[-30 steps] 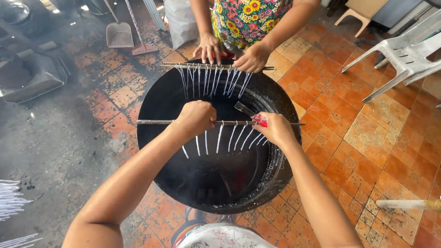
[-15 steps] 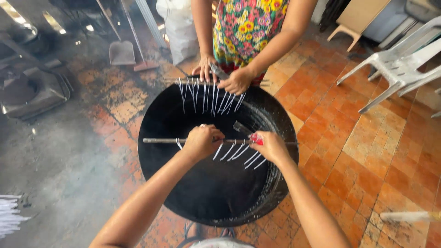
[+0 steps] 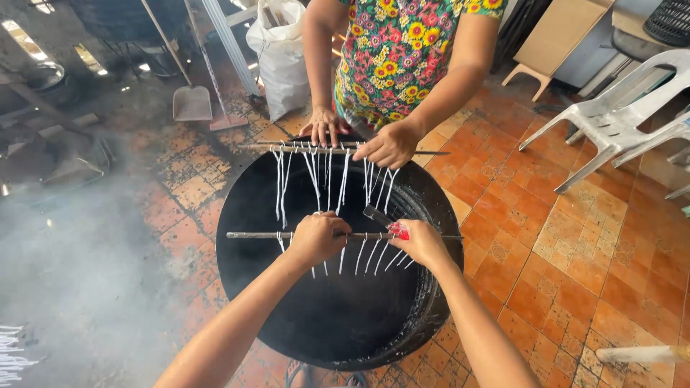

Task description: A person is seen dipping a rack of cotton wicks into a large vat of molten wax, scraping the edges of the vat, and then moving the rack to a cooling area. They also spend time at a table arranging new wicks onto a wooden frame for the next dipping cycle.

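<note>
Tiled floor [image 3: 575, 237], black pot [image 3: 237, 194]. L hand [image 3: 318, 238] fisted on rod [image 3: 251, 235]; R hand [image 3: 419, 243] closed on rod w/ red-handled tool [image 3: 388, 223]. Wicks [image 3: 370, 253] limp, prob. slippery, fragile: grip the stiff rod.

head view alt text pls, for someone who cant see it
Seen from above, a person's left hand and right hand grip a thin rod strung with white candles over a big black vat. Opposite, another person in a floral top holds a second rod of candles on an orange tiled floor.
</note>
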